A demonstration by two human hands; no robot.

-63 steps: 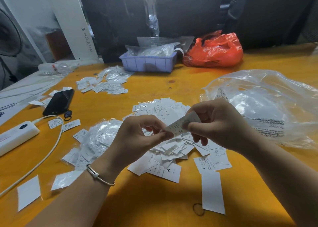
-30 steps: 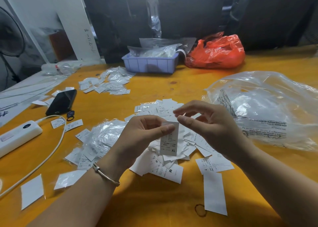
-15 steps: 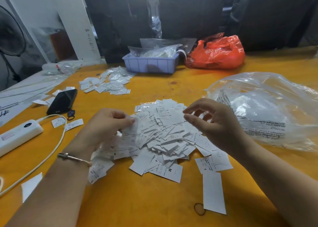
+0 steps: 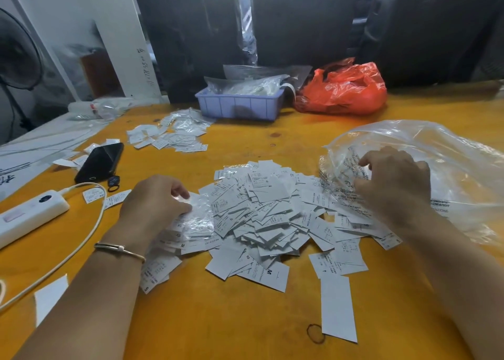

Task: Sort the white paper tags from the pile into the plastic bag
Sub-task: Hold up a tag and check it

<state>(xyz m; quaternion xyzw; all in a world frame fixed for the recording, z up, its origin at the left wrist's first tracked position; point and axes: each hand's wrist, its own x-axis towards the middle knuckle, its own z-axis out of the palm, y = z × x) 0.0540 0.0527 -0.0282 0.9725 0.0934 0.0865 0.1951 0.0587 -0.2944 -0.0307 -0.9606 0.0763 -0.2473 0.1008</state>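
Heap of small white printed paper tags (image 4: pixel 261 212) sits mid-table on the orange-yellow wooden tabletop (image 4: pixel 245 321), size letters S, M, XL readable on several. Left hand (image 4: pixel 156 200) is on the heap's left edge, palm down, fingers curled, thumb and fingertips pinching a small crinkled clear plastic sleeve (image 4: pixel 197 218) that lies on top of the tags there. Thin metal bangle (image 4: pixel 120 249) on that wrist. Right hand (image 4: pixel 395 182) is at the heap's right edge, at the mouth of the large clear plastic bag with printed warning text (image 4: pixel 425 174); fingers bent and slightly apart, gripping the bag's film near its opening. Hand is motion-blurred, so I cannot tell whether a tag is also held. Bag lies crumpled on the table to the right, its near edge overlapping the heap's right-hand tags. 1 longer blank white paper strip (image 4: pixel 338 308) lies apart, near side of the heap, just beside a dark ring mark on the wood. Far left: black smartphone (image 4: pixel 99 162), white power strip (image 4: pixel 30 213) with white cable (image 4: pixel 90 231) looping toward the near edge. Farther back: second smaller scatter of tags and clear sleeves (image 4: pixel 171 134), lavender plastic tray (image 4: pixel 237 104) stuffed with clear bags, crumpled red plastic bag (image 4: pixel 343 89) just right of it.
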